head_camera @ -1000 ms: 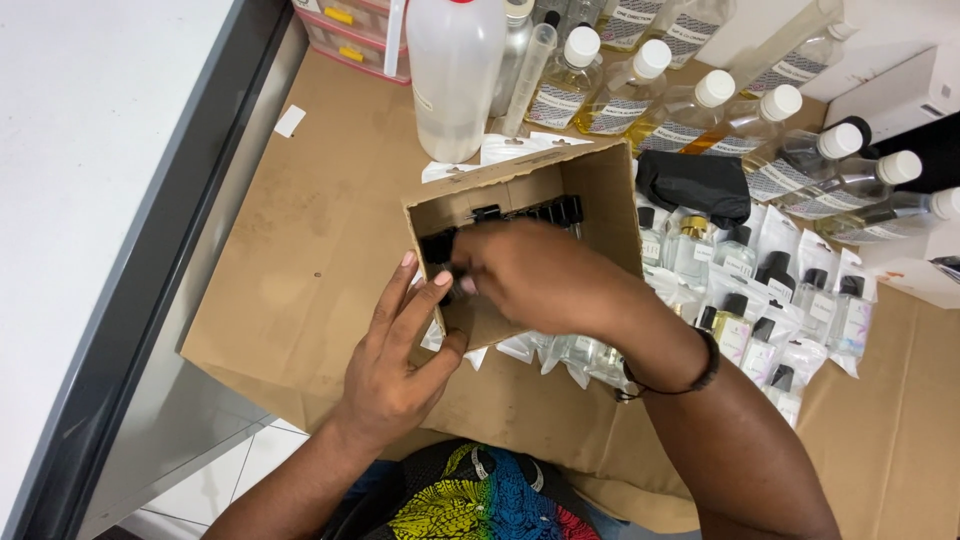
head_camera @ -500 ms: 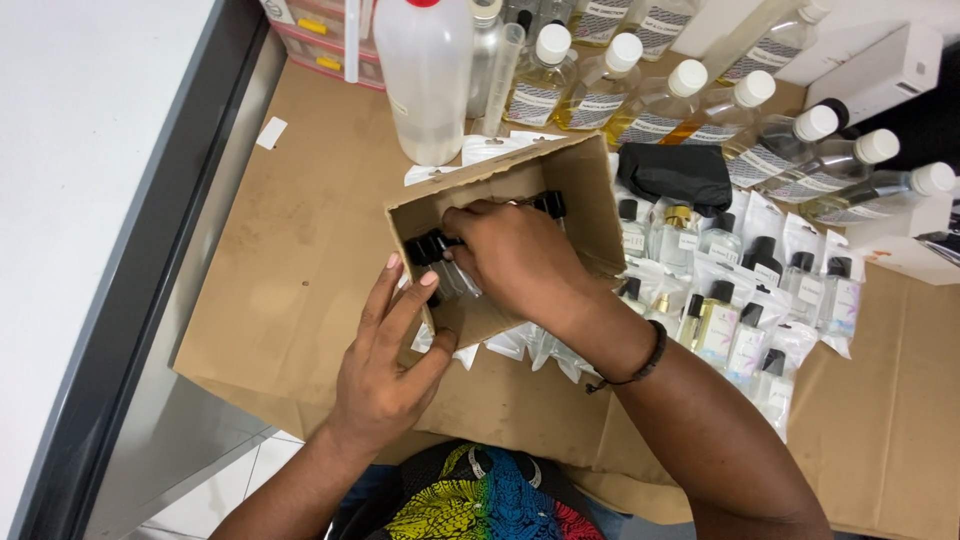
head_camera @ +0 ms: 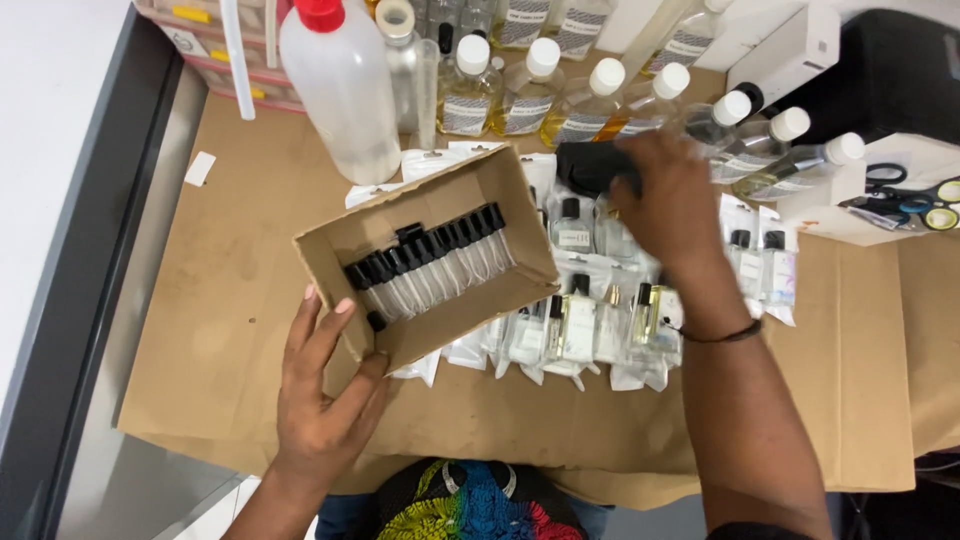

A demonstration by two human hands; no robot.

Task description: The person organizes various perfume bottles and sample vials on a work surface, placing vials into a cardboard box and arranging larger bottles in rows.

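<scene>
A box [head_camera: 425,255] sits on the paper sheet [head_camera: 230,300], with small vials [head_camera: 430,265] lying in a row inside it. Little bagged bottles [head_camera: 590,320] lie right of the box. Bigger bottles [head_camera: 560,95] stand behind. Scissors [head_camera: 905,200] lie far right.

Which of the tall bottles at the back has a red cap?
The big translucent plastic bottle at the back left, just behind the cardboard box. It alone has a red cap; the clear bottles of yellowish liquid beside it all have white caps.

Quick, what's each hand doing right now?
Left hand: open, steadying the cardboard box.
Right hand: reaching onto a black pouch; grip cannot be told.
</scene>
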